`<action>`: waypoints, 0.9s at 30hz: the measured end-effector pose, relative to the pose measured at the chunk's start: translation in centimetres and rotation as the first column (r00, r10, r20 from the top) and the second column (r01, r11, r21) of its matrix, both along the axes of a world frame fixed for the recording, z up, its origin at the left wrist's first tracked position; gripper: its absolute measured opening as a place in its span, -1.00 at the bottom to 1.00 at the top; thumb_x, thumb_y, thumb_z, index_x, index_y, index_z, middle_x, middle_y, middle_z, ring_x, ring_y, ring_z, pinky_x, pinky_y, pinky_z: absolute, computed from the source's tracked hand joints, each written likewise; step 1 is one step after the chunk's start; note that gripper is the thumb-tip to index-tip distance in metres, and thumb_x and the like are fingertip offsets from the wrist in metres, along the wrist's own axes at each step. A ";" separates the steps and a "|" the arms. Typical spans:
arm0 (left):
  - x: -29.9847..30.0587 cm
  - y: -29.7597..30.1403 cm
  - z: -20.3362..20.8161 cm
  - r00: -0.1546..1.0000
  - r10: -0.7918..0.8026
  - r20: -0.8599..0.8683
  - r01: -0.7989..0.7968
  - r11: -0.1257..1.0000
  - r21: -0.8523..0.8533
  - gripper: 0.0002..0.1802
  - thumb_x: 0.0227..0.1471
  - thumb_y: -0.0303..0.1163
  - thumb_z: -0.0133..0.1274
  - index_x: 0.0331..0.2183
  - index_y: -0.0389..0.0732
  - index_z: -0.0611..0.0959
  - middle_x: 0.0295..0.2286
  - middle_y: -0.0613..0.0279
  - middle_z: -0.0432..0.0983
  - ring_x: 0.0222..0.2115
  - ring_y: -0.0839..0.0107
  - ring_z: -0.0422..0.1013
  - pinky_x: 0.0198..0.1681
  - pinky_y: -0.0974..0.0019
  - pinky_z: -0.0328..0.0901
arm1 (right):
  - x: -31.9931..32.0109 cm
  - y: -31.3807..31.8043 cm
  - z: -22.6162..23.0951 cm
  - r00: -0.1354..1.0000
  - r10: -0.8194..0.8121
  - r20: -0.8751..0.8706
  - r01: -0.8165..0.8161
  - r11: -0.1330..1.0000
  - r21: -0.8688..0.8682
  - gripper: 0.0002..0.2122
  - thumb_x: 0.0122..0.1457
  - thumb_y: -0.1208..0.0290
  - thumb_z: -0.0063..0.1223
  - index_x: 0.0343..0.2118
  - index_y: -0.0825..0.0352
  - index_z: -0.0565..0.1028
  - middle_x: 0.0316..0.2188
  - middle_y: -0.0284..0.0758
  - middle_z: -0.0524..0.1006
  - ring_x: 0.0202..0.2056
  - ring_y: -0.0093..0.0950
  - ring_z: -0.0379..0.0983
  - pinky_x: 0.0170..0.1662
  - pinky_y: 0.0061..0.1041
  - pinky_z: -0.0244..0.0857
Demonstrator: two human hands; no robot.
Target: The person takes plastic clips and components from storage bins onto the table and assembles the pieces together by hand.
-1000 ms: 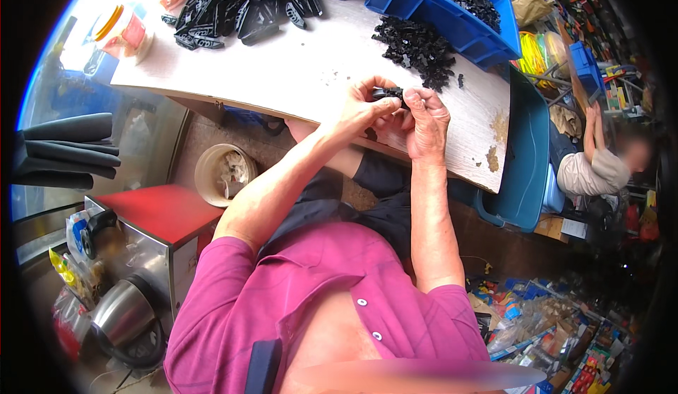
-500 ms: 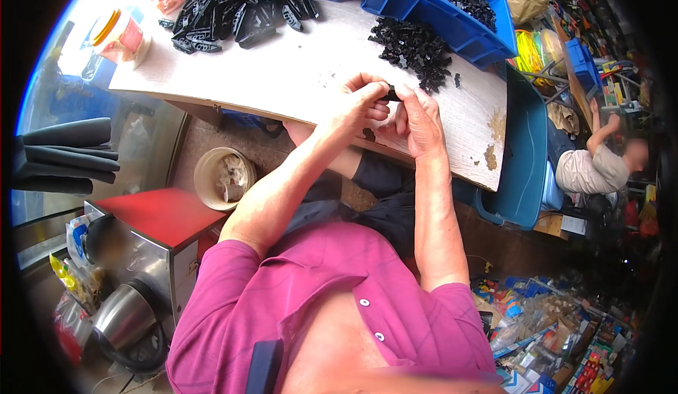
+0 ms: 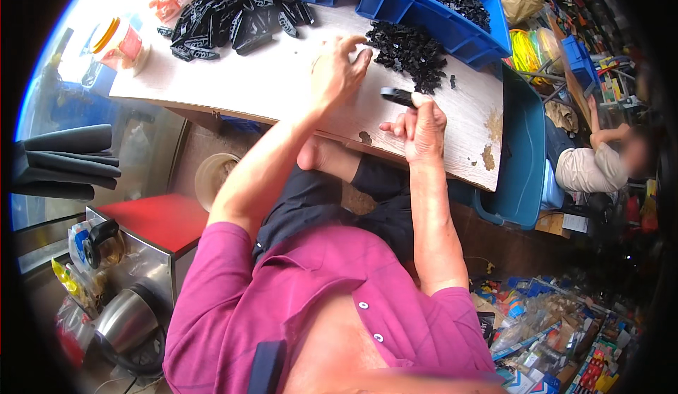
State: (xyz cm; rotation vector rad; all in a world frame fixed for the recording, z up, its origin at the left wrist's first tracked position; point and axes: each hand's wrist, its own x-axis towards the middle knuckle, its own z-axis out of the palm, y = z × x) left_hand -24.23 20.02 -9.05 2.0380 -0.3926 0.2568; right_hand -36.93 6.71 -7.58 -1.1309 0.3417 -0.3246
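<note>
My right hand point(image 3: 425, 127) pinches one end of a small, long black plastic piece point(image 3: 397, 96) with a grey tip, held above the table's near edge. My left hand point(image 3: 340, 72) hovers over the white table point(image 3: 311, 55) with thumb and forefinger apart, and I see nothing between them. Its fingertips are at the left edge of a heap of small black plastic parts point(image 3: 406, 51). To the far left lies a pile of longer black plastic pieces point(image 3: 236, 19), similar in colour to the held one.
Blue bins point(image 3: 438, 19) line the table's far side, one full of small black parts. A tub with an orange lid point(image 3: 116, 44) stands at the left. Right of the table is a teal bin point(image 3: 519, 154); a bucket point(image 3: 212, 178) stands below left. Another person point(image 3: 593, 161) sits farther right.
Both hands were together on the black piece. My left hand has let go and moved up and left to the small-part heap; the right keeps the piece, now plainly visible.
</note>
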 end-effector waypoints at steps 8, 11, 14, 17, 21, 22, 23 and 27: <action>4.3 -1.6 -1.2 0.937 -0.153 0.313 0.013 0.912 0.409 -0.76 -0.08 -0.22 0.21 -0.31 -0.07 0.68 -0.39 0.17 0.56 -0.26 0.11 0.41 -0.14 0.12 0.31 | -2.1 -8.4 0.9 0.882 -0.426 -0.202 0.456 0.880 0.135 -0.45 0.12 0.08 -0.02 -0.91 0.12 0.07 -0.94 -0.35 0.09 -0.86 -0.41 0.13 -0.41 -0.03 0.45; 4.2 -1.5 -1.6 0.930 -0.188 0.317 0.057 0.923 0.380 -0.79 -0.04 -0.25 0.21 -0.36 -0.14 0.64 -0.42 0.19 0.58 -0.38 0.19 0.46 -0.23 0.20 0.37 | -2.9 -10.4 2.7 0.651 -0.703 -0.285 0.736 0.677 0.011 -0.63 0.13 0.06 0.01 -0.53 0.33 0.33 -0.88 -0.33 0.12 -0.72 -0.40 0.27 -0.34 0.06 0.48; 2.8 -1.2 -1.2 0.987 -0.153 -0.039 0.149 0.984 -0.093 -0.83 0.03 -0.31 0.17 -0.38 -0.20 0.60 -0.48 0.26 0.58 -0.50 0.40 0.46 -0.37 0.34 0.39 | -3.8 -11.3 2.3 0.625 -0.732 -0.272 0.757 0.653 -0.017 -0.61 0.11 0.08 0.06 -0.30 0.40 0.40 -0.87 -0.34 0.14 -0.70 -0.42 0.31 -0.35 0.00 0.52; 1.3 -0.5 -1.2 0.699 -0.581 -0.416 0.073 0.637 -0.767 -0.90 0.08 -0.39 0.11 -0.33 -0.18 0.56 -0.51 0.34 0.49 -0.53 0.65 0.39 -0.46 0.53 0.36 | -2.8 -10.3 0.9 0.780 -0.564 -0.273 0.579 0.815 -0.027 -0.68 0.10 0.18 0.14 -0.29 0.36 0.43 -0.87 -0.40 0.17 -0.73 -0.48 0.33 -0.45 -0.10 0.54; -1.1 0.4 -1.2 0.568 -0.706 -0.423 -0.046 0.486 -0.873 -0.89 0.06 -0.39 0.13 -0.37 -0.19 0.55 -0.50 0.34 0.49 -0.54 0.63 0.39 -0.45 0.54 0.37 | -1.2 -5.7 0.5 0.964 -0.217 -0.151 0.217 0.976 -0.015 -0.72 0.11 0.25 0.17 -0.25 0.33 0.43 -0.85 -0.42 0.23 -0.73 -0.50 0.33 -0.44 -0.09 0.52; -1.6 0.4 -0.7 0.567 -0.705 -0.427 -0.047 0.489 -0.871 -0.89 0.06 -0.39 0.13 -0.37 -0.19 0.55 -0.50 0.34 0.49 -0.54 0.63 0.39 -0.45 0.54 0.37 | -0.6 -5.0 0.3 0.984 -0.126 -0.127 0.124 0.992 -0.019 -0.74 0.11 0.29 0.18 -0.24 0.34 0.44 -0.84 -0.42 0.26 -0.74 -0.50 0.33 -0.47 -0.10 0.52; -2.5 0.3 -0.3 0.573 -0.687 -0.447 -0.050 0.515 -0.856 -0.89 0.06 -0.39 0.13 -0.38 -0.19 0.55 -0.51 0.34 0.48 -0.54 0.63 0.39 -0.43 0.53 0.39 | -0.2 -4.4 0.1 0.994 -0.033 -0.103 0.031 0.999 -0.025 -0.75 0.12 0.33 0.18 -0.22 0.34 0.44 -0.83 -0.41 0.29 -0.75 -0.49 0.34 -0.50 -0.12 0.51; -3.4 0.5 -0.2 0.579 -0.683 -0.446 -0.047 0.518 -0.854 -0.88 0.04 -0.38 0.15 -0.40 -0.20 0.57 -0.51 0.33 0.49 -0.51 0.61 0.41 -0.37 0.50 0.42 | 1.3 -2.0 0.1 0.994 0.080 -0.070 -0.082 0.997 -0.017 -0.72 0.07 0.37 0.26 -0.21 0.37 0.48 -0.81 -0.43 0.33 -0.78 -0.57 0.29 -0.59 -0.32 0.49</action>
